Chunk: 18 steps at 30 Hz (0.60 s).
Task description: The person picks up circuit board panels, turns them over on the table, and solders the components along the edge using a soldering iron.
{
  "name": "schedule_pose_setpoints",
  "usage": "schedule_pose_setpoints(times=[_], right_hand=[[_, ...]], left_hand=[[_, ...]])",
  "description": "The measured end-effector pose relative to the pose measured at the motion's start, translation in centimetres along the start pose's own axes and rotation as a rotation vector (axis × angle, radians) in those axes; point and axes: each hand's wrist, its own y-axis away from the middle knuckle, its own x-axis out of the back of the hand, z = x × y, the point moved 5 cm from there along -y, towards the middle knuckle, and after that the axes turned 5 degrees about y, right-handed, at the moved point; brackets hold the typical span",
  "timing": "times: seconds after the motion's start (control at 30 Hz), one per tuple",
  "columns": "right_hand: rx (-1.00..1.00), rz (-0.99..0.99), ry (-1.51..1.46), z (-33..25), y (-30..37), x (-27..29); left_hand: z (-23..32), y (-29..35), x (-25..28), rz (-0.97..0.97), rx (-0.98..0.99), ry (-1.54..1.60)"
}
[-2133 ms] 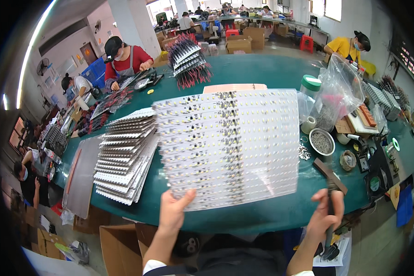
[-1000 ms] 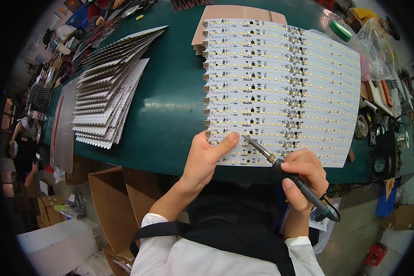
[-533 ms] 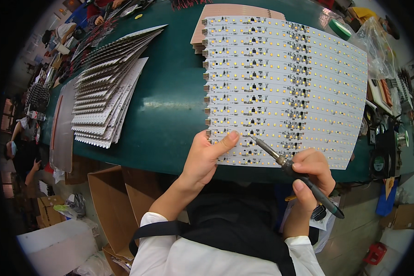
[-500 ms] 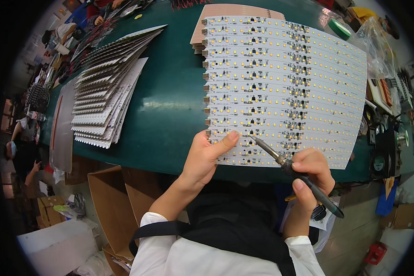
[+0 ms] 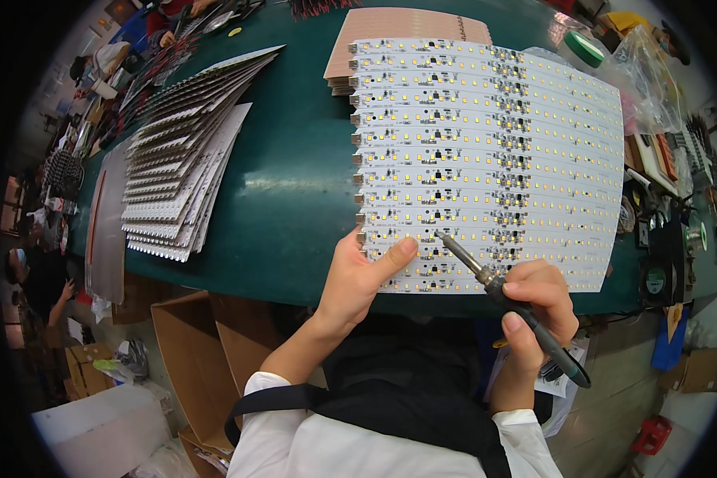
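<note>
A white LED circuit board panel (image 5: pixel 470 187), made of several joined strips with rows of small LEDs and chips, lies in front of me. My left hand (image 5: pixel 357 275) grips its near left corner, thumb on top and the other fingers hidden beneath. In my right hand (image 5: pixel 540 303) is a soldering iron (image 5: pixel 498 288), held like a pen. Its tip points at the chips on one of the near strips, close to my left thumb; whether it touches cannot be made out.
Stacked panels (image 5: pixel 191 159) lean on the green table (image 5: pixel 283 191) at left. A pinkish-brown stack of boards (image 5: pixel 410 25) lies beyond my panel. Green tape (image 5: pixel 584 49) and a clear plastic bag (image 5: pixel 645 88) are far right. A cardboard box (image 5: pixel 187 358) stands below. Other people work at far left.
The panel's far edge has come slightly nearer, and its right side has shifted a little left. Both hands keep their holds, and the iron's tip stays over nearly the same area.
</note>
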Motion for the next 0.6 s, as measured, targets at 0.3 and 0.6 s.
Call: schedule_pose_setpoints(times=[0.3,0.6], right_hand=[[-0.022,-0.024,0.008,0.25,0.11,-0.01],[-0.027,-0.025,-0.005,0.2,0.16,0.04]], left_hand=[[-0.48,0.11,-0.14,-0.066,0.131,0.261],[-0.71,0.2,-0.54,-0.071,0.133,0.271]])
